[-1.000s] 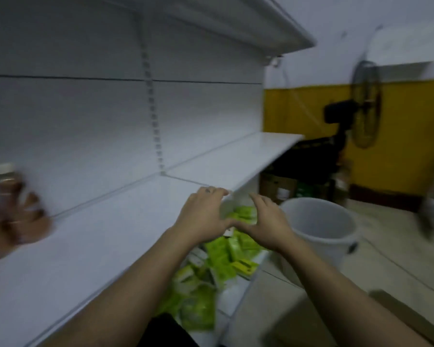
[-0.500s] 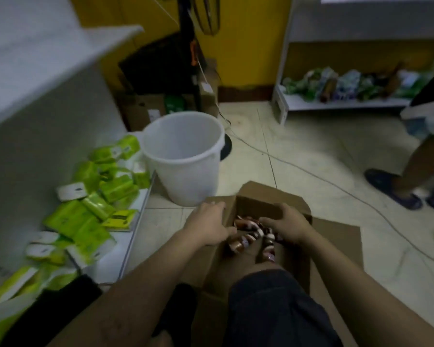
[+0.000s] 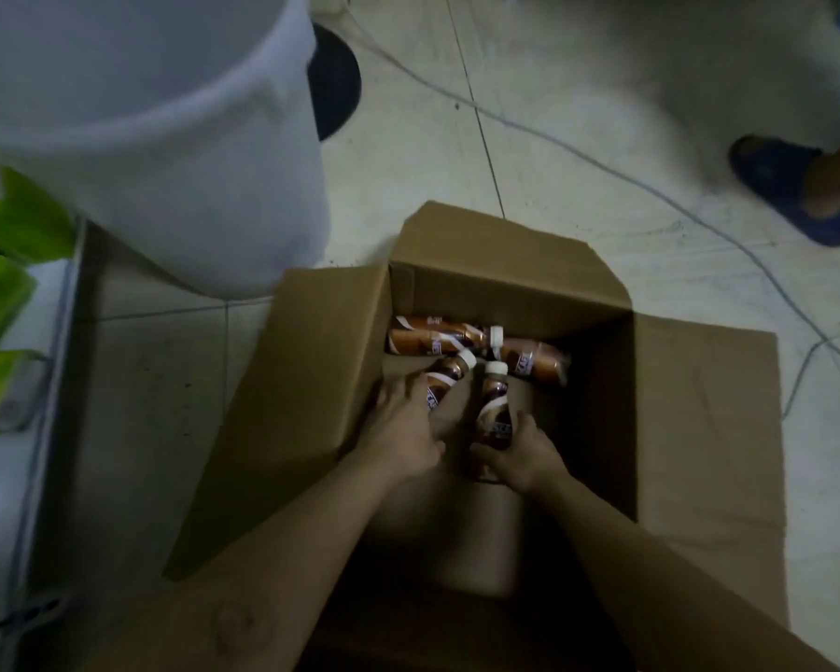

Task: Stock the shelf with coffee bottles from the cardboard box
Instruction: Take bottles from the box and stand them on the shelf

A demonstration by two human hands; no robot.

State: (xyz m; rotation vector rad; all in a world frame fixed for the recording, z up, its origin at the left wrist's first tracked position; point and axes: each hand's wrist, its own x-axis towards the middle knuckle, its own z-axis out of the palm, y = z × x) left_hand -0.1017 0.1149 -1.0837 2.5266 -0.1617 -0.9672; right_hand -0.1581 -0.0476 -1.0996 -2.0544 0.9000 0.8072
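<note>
An open cardboard box (image 3: 505, 278) stands on the floor below me, flaps spread. Several brown coffee bottles with white caps lie inside. My left hand (image 3: 403, 434) is closed around one tilted bottle (image 3: 444, 378) near the box's left wall. My right hand (image 3: 522, 453) grips the lower part of another bottle (image 3: 493, 409), cap pointing away from me. Two more bottles lie on their sides at the back, one on the left (image 3: 437, 339) and one on the right (image 3: 534, 363). The shelf for the bottles is out of view.
A large white bucket (image 3: 166, 152) stands just left of the box. Green packets (image 3: 1, 264) lie on a low white shelf at the far left. A cable (image 3: 651, 186) runs across the tiled floor. Another person's foot in a blue sandal (image 3: 791, 191) is at the right.
My view swung from the white shelf down to the box. Both hands went from the shelf edge into the box and closed on a bottle each.
</note>
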